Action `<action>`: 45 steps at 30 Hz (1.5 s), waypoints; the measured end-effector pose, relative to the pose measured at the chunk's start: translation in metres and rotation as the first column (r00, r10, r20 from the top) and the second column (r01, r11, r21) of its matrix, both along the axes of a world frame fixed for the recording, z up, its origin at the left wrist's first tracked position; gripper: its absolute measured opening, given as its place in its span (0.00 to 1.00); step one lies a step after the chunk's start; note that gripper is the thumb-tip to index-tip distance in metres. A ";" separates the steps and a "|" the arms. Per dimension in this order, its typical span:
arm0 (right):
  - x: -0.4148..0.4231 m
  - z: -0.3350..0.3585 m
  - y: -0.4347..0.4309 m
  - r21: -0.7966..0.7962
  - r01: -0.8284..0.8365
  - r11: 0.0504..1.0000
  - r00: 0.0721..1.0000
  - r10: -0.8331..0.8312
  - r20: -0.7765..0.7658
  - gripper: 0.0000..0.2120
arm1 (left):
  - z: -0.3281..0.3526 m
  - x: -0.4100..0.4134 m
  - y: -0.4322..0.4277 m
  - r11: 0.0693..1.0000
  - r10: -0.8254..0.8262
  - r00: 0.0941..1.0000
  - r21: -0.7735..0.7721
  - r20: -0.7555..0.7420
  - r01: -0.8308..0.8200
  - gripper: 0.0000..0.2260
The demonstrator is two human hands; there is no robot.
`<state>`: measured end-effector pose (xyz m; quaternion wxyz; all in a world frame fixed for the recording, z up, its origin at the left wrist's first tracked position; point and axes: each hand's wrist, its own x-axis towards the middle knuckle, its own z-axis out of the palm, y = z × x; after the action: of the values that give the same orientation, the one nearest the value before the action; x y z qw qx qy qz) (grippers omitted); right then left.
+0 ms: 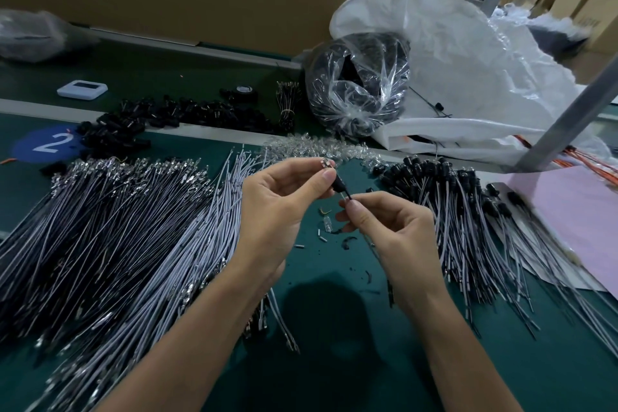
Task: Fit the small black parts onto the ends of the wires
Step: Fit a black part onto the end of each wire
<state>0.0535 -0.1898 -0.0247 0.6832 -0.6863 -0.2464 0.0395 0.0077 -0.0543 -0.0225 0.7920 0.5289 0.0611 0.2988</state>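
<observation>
The left hand [284, 191] pinches a small black part [339, 183] between thumb and forefinger; something pale at its fingertips is too blurred to name. The right hand [384, 224] pinches the wire [372, 245] just below the part, hiding most of it. Over the green mat [334, 328], bare wires [117, 227] lie left and fitted wires [468, 227] right, both piles cut off at the edges.

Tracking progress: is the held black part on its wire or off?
On: black part meets wire between left hand and right hand; seating cannot tell.
</observation>
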 end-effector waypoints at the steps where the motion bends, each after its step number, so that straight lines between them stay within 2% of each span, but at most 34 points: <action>1: 0.000 0.000 0.000 -0.018 0.006 1.000 1.000 -0.006 0.016 0.03 | 0.000 0.000 0.000 1.000 -0.004 1.000 -0.003 -0.004 0.004 0.08; 6: -0.002 -0.001 0.002 -0.035 -0.022 0.999 0.999 0.023 0.045 0.04 | 0.002 -0.002 -0.002 0.999 -0.036 0.999 0.005 -0.003 0.036 0.06; 10: -0.001 -0.002 0.002 -0.016 -0.018 1.000 0.999 0.019 0.042 0.03 | 0.003 -0.003 -0.001 1.000 -0.024 1.000 0.003 0.008 0.024 0.07; 14: -0.001 -0.004 0.004 -0.001 -0.013 1.000 0.999 0.013 0.037 0.06 | 0.004 -0.002 -0.003 1.000 0.006 1.000 -0.025 -0.002 -0.006 0.08; 21: -0.001 -0.006 0.004 -0.020 0.049 0.999 0.997 -0.048 0.061 0.07 | 0.005 -0.003 -0.001 0.998 0.037 0.999 -0.043 0.003 -0.037 0.05; 37: 0.001 -0.004 0.002 0.004 0.017 1.000 1.000 -0.017 0.009 0.06 | 0.003 -0.002 0.006 0.996 -0.063 0.998 -0.056 0.027 0.064 0.09; 45: 0.000 -0.004 0.004 0.049 0.004 0.999 0.999 -0.002 -0.047 0.07 | 0.001 -0.001 0.003 0.984 -0.116 0.993 -0.132 0.033 0.120 0.11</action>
<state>0.0535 -0.1863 -0.0291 0.7055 -0.6686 -0.2302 0.0483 0.0064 -0.0516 -0.0214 0.8427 0.4735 0.0395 0.2533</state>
